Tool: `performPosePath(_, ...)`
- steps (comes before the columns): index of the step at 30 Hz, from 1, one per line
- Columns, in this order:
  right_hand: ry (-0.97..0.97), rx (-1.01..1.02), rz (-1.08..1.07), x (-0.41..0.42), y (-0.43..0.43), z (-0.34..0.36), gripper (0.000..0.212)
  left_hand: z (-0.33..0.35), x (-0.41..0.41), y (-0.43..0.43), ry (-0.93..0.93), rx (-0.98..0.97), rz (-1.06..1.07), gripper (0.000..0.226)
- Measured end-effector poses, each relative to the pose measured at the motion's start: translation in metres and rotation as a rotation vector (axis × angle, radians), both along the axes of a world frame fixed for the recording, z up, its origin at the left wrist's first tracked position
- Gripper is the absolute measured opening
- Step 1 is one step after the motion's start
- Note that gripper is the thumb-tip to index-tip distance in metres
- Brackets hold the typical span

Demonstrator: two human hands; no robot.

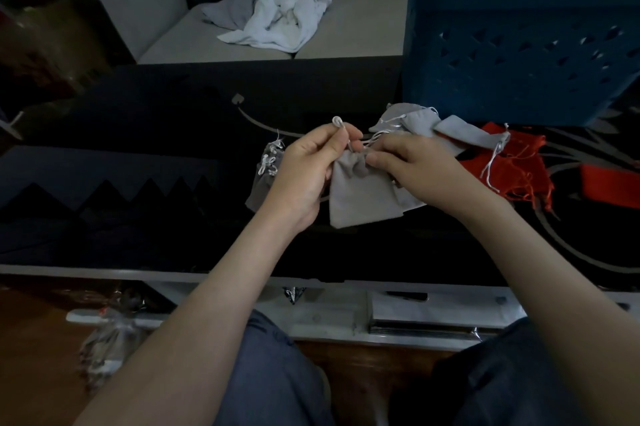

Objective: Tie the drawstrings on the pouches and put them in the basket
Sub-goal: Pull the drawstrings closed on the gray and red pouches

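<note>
Reaching over the dark counter (156,120), the two hands met near its middle. Open surface stretched far to the left of the left hand (304,176), and the near edge ran well below both wrists. Behind the right hand (415,172) stood the blue basket (519,37), with loose grey pouches (415,120) lying between it and the fingers (384,157). Red cloth pieces (502,165) lay to the right of those fingers, and knotted pouches (266,165) lay just beside the left hand. The left fingers pinched the white drawstring (337,122), its loop standing above them. The right fingers pinched the gathered mouth of the grey pouch (360,197), which spread out below both hands.
</note>
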State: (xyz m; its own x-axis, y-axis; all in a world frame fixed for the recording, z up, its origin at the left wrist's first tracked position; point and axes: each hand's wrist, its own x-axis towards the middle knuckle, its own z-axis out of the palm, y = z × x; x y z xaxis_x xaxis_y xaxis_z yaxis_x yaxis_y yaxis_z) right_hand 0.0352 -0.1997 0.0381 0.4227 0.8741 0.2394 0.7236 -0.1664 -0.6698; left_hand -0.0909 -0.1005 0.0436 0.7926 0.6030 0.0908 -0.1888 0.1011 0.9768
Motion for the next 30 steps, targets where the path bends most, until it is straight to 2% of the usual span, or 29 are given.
performPosePath(6, 0.156, -0.157, 0.048, 0.011, -0.009, 0.001, 0.019, -0.011, 0.0, 0.012, 0.141, 0.191, 0.034, 0.021)
performPosePath(12, 0.386, -0.096, 0.013, 0.015, -0.01, -0.004, 0.036, -0.017, 0.004, 0.014, 0.23, 0.242, 0.024, 0.007)
performPosePath(16, 0.514, -0.106, 0.049, 0.009, -0.009, -0.003, 0.026, -0.02, 0.005, 0.013, 0.248, 0.294, 0.022, 0.008)
performPosePath(21, 0.46, -0.165, 0.17, 0.001, -0.008, -0.006, 0.026, -0.021, 0.004, 0.013, 0.241, 0.303, -0.005, 0.009)
performPosePath(27, 0.331, -0.204, 0.134, 0.0, -0.004, -0.009, 0.015, -0.019, 0.004, 0.011, 0.288, 0.326, -0.04, 0.016)
performPosePath(30, 0.311, -0.188, 0.084, 0.002, -0.005, -0.008, 0.027, -0.017, 0.004, 0.011, 0.325, 0.284, -0.081, 0.02)
